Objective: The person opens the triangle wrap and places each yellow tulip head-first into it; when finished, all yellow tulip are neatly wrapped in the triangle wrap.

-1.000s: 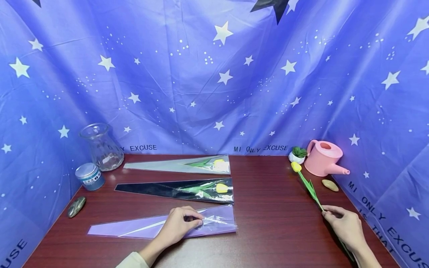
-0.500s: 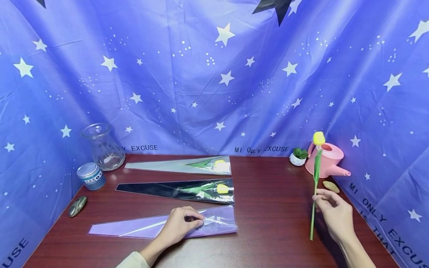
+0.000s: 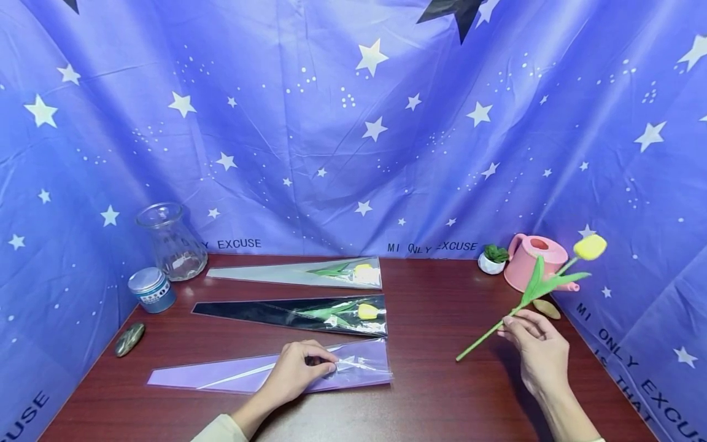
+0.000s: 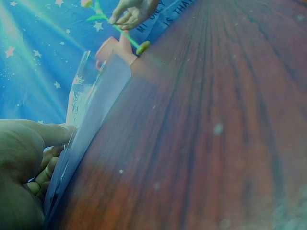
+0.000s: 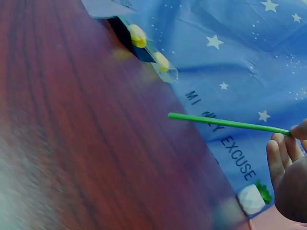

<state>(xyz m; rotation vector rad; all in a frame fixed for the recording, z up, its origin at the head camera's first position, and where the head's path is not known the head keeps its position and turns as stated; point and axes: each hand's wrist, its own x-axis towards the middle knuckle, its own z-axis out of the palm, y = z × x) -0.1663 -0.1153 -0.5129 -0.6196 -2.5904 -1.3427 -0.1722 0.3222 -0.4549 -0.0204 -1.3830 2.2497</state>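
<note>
My right hand [image 3: 544, 353] pinches the green stem of a yellow tulip [image 3: 533, 293] with two leaves, held aslant above the table's right side. Its bloom leans to the upper right over the watering can's spout, and its stem end points down to the left. My left hand [image 3: 298, 368] pinches the clear front of a lilac flower sleeve [image 3: 207, 373] lying nearest me. The sleeve's wide end faces right, and in the left wrist view its clear layer stands apart from the lilac back [image 4: 112, 79]. No bloom shows in this sleeve.
Behind it lie a black sleeve [image 3: 237, 309] and a grey sleeve [image 3: 259, 275], each with a yellow tulip. A glass vase [image 3: 177, 245], a blue jar [image 3: 151, 291] and a dark stone [image 3: 130, 339] stand left. A potted plant [image 3: 493, 259], pink watering can [image 3: 521, 270] and tan stone [image 3: 547, 309] are right.
My right hand has lifted the tulip and moved left, turning it so the bloom swings from upper left to upper right and the stem end to the left. My left hand has stayed put.
</note>
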